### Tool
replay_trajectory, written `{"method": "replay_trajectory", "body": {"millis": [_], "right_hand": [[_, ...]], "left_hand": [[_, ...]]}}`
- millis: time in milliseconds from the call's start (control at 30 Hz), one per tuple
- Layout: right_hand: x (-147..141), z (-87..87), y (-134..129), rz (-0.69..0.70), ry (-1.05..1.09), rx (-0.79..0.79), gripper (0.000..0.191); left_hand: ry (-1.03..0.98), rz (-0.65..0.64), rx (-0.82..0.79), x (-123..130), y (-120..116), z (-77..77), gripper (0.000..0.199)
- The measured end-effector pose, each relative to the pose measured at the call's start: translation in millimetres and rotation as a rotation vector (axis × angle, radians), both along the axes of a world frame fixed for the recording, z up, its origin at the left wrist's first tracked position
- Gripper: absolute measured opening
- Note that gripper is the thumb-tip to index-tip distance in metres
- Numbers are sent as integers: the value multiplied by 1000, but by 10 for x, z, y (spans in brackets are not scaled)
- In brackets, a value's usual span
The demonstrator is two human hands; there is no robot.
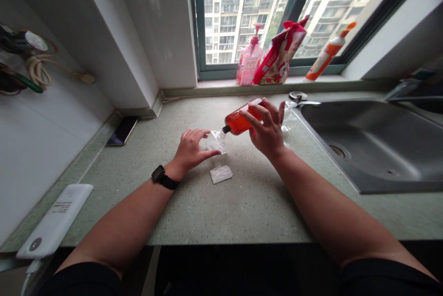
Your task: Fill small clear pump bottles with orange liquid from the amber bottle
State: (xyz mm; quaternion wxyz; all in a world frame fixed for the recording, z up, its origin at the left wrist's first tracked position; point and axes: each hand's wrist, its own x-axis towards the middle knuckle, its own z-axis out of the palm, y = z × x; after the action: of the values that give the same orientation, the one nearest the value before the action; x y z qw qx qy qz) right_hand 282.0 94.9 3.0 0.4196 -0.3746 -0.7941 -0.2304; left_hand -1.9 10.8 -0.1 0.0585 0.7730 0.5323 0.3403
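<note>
My right hand (268, 127) is wrapped round a bottle of orange-red liquid (238, 120). The bottle is tilted down to the left, its dark neck pointing at the mouth of a small clear plastic bottle (218, 141). My left hand (194, 147) holds this clear bottle between thumb and fingers just above the counter. Whether liquid is flowing cannot be made out. A folded white tissue (220, 174) lies on the counter in front of the clear bottle. Behind my right hand there is a clear plastic item (288, 118), partly hidden.
A steel sink (346, 167) is set into the speckled counter (249, 208) at right. On the windowsill stand a pink pump bottle (248, 63), a red pouch (282, 54) and an orange-white bottle (325, 58). A phone (122, 131) and a white power bank (55, 220) lie at left.
</note>
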Motion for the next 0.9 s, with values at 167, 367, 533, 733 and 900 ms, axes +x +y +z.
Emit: {"method": "replay_trajectory", "body": {"millis": [167,367,533,733,900], "right_hand": [[-2,1,0,-2,-1,-4,81],[0,2,2,-13,-10,-7,84],[-5,7,-7,-20,-16,10,80],[2,8,3,-16,-14,-13,80],[4,12,1,-2,-9,-13,78]], "left_hand": [[8,4,-1,1,3,-1,71],[4,-5,1,-5,5,-6,71],[3,-4,-1,-2,-1,-3,71],[-3,-7,2,3,-1,-2,71],[-2,-5,-4,1,-2,2,71]]}}
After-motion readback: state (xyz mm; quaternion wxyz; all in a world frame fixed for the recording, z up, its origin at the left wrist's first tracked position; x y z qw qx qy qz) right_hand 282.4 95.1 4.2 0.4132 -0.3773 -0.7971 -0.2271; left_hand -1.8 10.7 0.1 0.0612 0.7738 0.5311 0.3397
